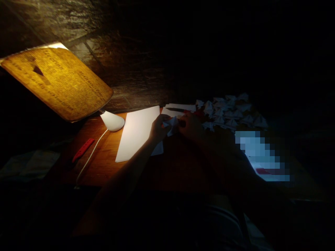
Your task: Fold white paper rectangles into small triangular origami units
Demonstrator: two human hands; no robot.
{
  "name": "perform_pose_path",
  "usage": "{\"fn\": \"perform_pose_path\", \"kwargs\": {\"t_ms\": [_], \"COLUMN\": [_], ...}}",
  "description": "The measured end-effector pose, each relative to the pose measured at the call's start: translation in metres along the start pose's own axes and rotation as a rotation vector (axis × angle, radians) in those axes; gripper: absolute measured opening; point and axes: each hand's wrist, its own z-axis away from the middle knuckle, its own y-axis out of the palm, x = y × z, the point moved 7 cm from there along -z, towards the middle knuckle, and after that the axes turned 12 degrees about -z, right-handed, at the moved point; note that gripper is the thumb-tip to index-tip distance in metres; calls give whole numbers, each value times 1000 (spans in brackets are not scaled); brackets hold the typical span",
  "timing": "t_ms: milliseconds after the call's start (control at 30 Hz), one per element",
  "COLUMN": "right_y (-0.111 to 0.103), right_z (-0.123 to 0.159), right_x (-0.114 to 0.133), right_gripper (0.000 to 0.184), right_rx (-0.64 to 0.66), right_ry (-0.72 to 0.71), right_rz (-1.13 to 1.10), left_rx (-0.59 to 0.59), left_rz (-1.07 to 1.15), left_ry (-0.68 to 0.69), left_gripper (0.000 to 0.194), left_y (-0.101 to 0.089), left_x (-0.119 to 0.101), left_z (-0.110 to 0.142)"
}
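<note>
Between my two hands is a small folded piece of white paper (172, 127), held above the wooden table (104, 150). My left hand (157, 129) pinches its left side, and my right hand (192, 126) has its fingers closed at its right edge, partly lost in shadow. Under and beside my left forearm lies a stack of white paper sheets (138, 130). Behind my hands rest more paper (180, 106) and a dark blade, perhaps of a knife or scissors (176, 109). Many similar folded paper pieces (225, 111) are gathered at the back right.
A lamp with a printed yellow shade (60, 83) and white base (112, 121) stands at the left, its white cord (91, 157) running to the front edge. A red-handled object (83, 150) lies near it. At the right glows a blurred screen (261, 157). A stone wall (125, 69) rises behind.
</note>
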Motion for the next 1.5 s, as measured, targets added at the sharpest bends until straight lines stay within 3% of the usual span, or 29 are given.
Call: {"fn": "perform_pose_path", "kwargs": {"t_ms": [233,400,533,700,833,1100,1367,1500], "right_y": [-2,0,-2,-6,-8,-3,-2,-2], "right_z": [-2,-2,0,-1,-1,0,0,0], "right_x": [-8,-8,-5,-7,-9,-7,-5,-4], "right_gripper": [15,20,21,22,20,20,13,13], "right_rx": [-52,-14,-24,-53,-40,25,33,40], "right_ry": [26,31,21,111,170,95,53,60], "right_rz": [82,71,59,16,-1,95,116,118], "left_rx": [-25,26,-3,-1,23,-33,18,22], "left_rz": [-96,-168,-305,-361,-425,-369,-401,-419], "left_ry": [-30,-53,-106,-149,-115,-61,-20,-4], "left_gripper": [54,56,56,47,26,19,20,29], "left_y": [-2,-2,-8,-10,-7,-7,-8,-7], "left_x": [5,0,-8,-11,-6,-1,-10,-13], "left_z": [3,5,8,10,8,6,4,3]}}
